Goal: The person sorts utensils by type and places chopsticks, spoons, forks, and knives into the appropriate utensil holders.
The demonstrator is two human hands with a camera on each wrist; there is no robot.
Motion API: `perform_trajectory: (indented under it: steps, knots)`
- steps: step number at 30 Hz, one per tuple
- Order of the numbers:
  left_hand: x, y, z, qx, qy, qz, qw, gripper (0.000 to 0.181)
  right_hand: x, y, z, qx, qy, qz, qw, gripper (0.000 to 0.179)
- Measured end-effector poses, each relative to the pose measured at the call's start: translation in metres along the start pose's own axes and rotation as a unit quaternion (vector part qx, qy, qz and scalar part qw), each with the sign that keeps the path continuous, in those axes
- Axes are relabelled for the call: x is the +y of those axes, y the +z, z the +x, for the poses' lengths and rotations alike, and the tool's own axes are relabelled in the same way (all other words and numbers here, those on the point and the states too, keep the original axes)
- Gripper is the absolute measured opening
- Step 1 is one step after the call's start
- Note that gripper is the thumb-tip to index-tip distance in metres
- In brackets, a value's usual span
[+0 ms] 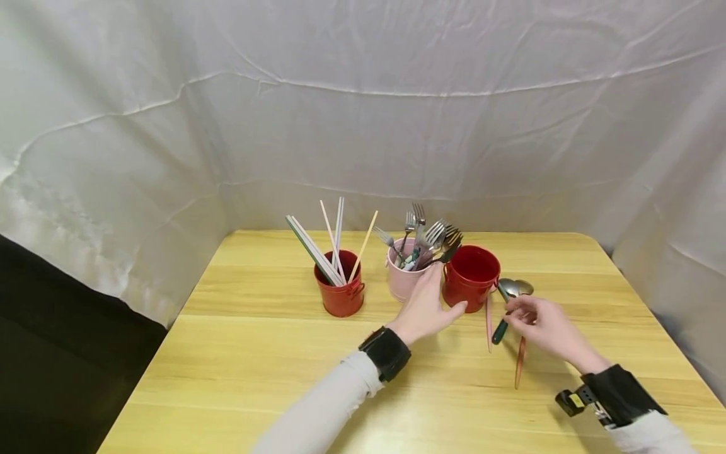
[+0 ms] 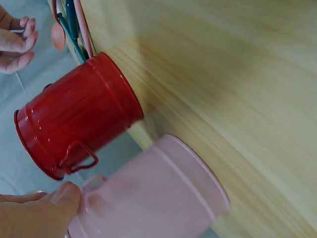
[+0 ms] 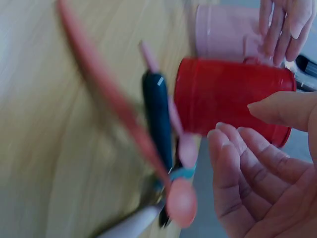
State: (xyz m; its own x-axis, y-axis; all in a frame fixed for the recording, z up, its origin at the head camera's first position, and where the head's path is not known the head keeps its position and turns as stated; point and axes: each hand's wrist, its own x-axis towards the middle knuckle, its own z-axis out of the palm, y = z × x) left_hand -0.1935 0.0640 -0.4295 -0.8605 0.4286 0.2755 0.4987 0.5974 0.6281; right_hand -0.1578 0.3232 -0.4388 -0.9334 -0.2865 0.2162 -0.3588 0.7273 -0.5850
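My left hand [image 1: 428, 306] reaches to the pink bucket [image 1: 403, 287], its fingers at the bucket's right side; in the right wrist view those fingers look fairly straight. Several forks [image 1: 433, 233] stand in this bucket, heads up. Right beside it is a red bucket [image 1: 465, 296] with no utensils showing inside. My right hand [image 1: 539, 321] hovers over a group of spoons [image 1: 508, 288], fingers loosely bent with nothing between them in the right wrist view. Among the spoons are a dark green handle [image 1: 500, 332], a pink handle [image 1: 489, 325] and a reddish-orange handle [image 1: 519, 366].
Farther left on the wooden table [image 1: 255, 366], another red bucket [image 1: 340, 302] holds several chopsticks [image 1: 317, 246] leaning different ways. Pale cloth [image 1: 397, 139] hangs behind the table and at its sides. A dark cloth [image 1: 57, 353] lies at the lower left.
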Motion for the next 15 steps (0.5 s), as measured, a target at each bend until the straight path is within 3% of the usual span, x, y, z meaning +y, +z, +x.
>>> perform_trajectory:
  steps: [4, 15]
  knots:
    - [0.005, 0.01, 0.015, 0.001, 0.0, -0.008, 1.0, 0.069, 0.013, -0.009, -0.006, 0.003, 0.035, -0.028, 0.999, 0.016]
    - [0.007, 0.034, 0.046, 0.019, -0.065, -0.027, 0.9973, 0.064, 0.038, -0.018, -0.016, 0.011, 0.079, -0.094, 0.9924, 0.017]
